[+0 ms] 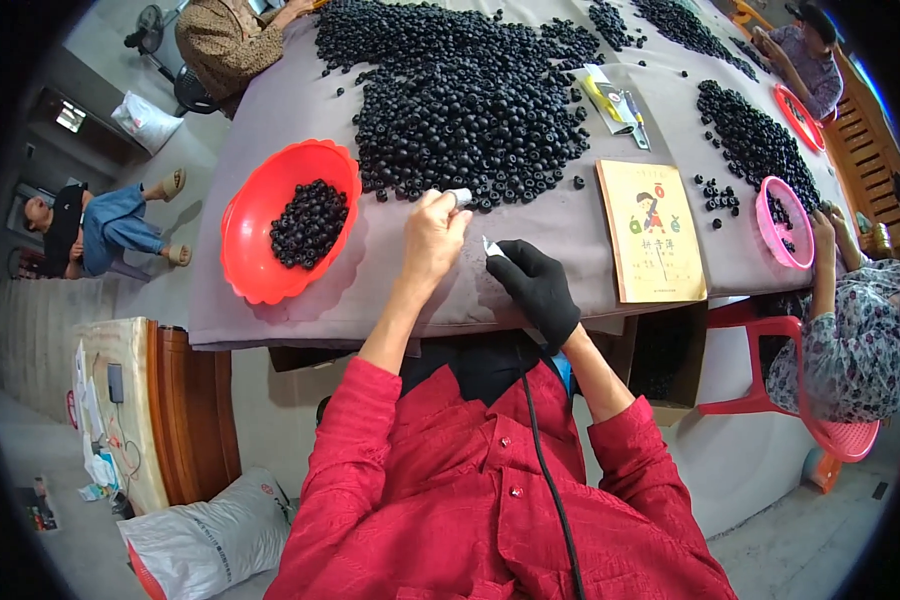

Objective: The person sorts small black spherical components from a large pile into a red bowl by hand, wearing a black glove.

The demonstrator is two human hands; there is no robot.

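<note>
My bare left hand (pixel 435 237) is closed in front of a big heap of small round black pieces (pixel 470 110). A whitish finger cover (pixel 459 197) sits at its fingertips, and whatever they pinch is too small to make out. My right hand (pixel 538 290) wears a black glove and is closed around a small pale pointed tool (pixel 491 246), whose tip points toward the left hand. A gap separates the two hands above the cloth. To the left of them, a red scalloped bowl (pixel 245 235) holds many of the black pieces.
A yellow booklet (pixel 652 232) lies right of my hands, with a yellow-and-clear packet (pixel 610 100) behind it. Farther right are another black heap (pixel 755 130) and a pink basket (pixel 763 222). Other people sit around the cloth-covered table (pixel 260 325). A dark cord (pixel 542 455) hangs down my front.
</note>
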